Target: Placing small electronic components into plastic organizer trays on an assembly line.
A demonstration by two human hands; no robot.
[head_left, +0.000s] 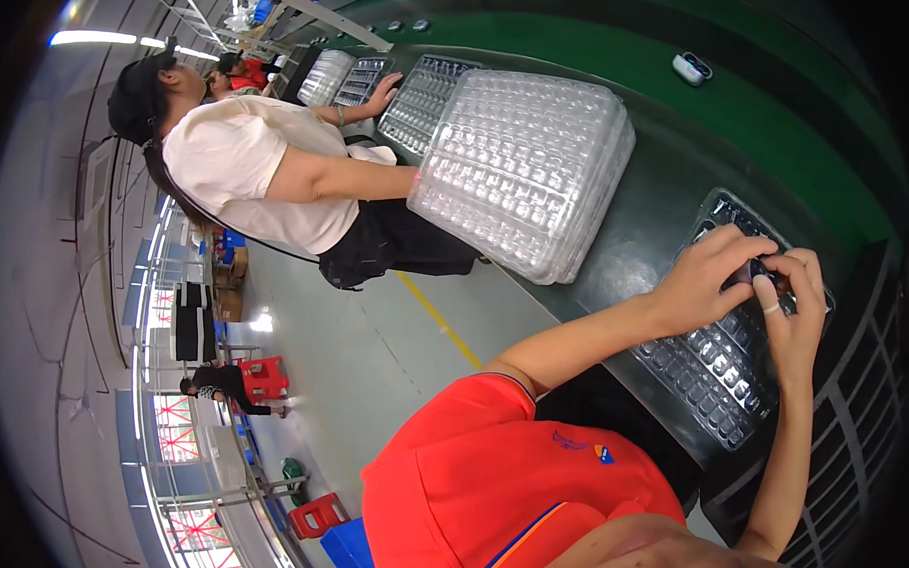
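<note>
Both of my hands meet over the right end of the bench. A small glossy black piece (756, 272) is pinched between them; its exact kind is mostly hidden by fingers. My left hand (710, 273) has its thumb and fingertips closed on it from the left. From the right, the bent fingers of my right hand (799, 301) press on it; one finger wears a pale band. Beneath them lies a clear plastic tray (714, 368) with rows of moulded pockets, partly covered by my hands. Some pockets look dark, but their contents are unclear.
A tall stack of clear pocketed trays (524, 166) stands left of me on the dark bench (626, 255). Beyond it, a co-worker in a white top (249, 162) reaches toward another tray (426, 103). A small white case with dark parts (691, 69) rests on the green surface (760, 124).
</note>
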